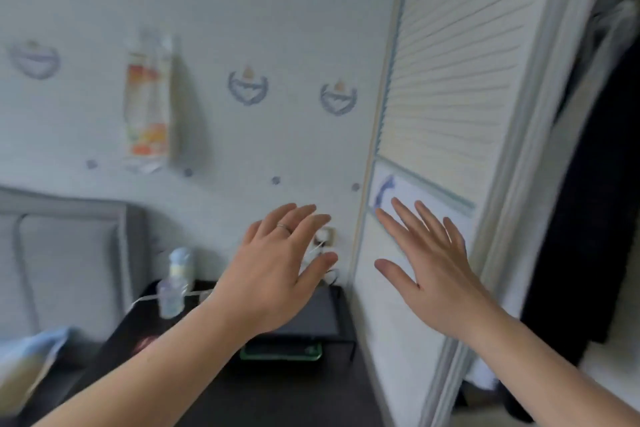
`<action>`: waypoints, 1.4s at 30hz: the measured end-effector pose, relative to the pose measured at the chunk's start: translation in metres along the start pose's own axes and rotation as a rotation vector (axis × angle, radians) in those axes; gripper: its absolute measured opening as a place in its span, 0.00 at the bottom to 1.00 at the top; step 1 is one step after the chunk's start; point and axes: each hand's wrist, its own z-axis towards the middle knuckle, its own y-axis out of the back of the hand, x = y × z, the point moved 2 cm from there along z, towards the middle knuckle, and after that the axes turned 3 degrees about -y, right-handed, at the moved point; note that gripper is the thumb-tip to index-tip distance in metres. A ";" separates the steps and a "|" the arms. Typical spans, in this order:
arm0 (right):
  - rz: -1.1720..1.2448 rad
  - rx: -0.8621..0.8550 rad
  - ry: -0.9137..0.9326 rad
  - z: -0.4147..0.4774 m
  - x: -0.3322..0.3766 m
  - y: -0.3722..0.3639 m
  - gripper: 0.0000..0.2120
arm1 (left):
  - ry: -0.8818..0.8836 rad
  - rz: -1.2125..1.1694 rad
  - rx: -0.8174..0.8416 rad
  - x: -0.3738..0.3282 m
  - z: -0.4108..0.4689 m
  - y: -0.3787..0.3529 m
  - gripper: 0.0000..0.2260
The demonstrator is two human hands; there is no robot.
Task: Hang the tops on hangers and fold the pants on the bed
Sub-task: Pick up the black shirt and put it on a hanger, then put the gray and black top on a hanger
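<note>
Left hand [277, 274] and right hand [429, 270] — fingers spread, empty — before louvred door [460, 62]

We see a dark bedside table [277, 399] standing just beside the bed [20, 402], carrying a few small things.

At the back left of the table we find a pale bottle [180, 263] standing upright, with a smaller clear bottle [169, 300] just in front of it. A white cable [144, 302] trails off the left edge next to them. Toward the right we see a low black stand [322, 315] on thin legs, and a flat green-edged object [280, 352] lies on the table under it. A small reddish patch [147, 345] near the left edge is too blurred for us to name. On the bed, below the grey padded headboard [69, 253], lies a pale blue and cream pillow [31, 354].
</note>
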 end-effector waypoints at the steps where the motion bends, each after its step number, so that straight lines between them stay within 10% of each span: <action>1: 0.041 0.027 0.016 -0.006 0.025 -0.017 0.34 | 0.048 0.013 0.014 0.016 -0.027 0.004 0.29; 22: 0.599 0.704 0.730 -0.094 0.499 -0.245 0.29 | 1.342 0.135 0.099 0.198 -0.531 0.088 0.37; 42: 0.548 1.009 0.858 0.047 0.754 -0.446 0.30 | 1.666 0.061 0.155 0.481 -0.617 0.117 0.29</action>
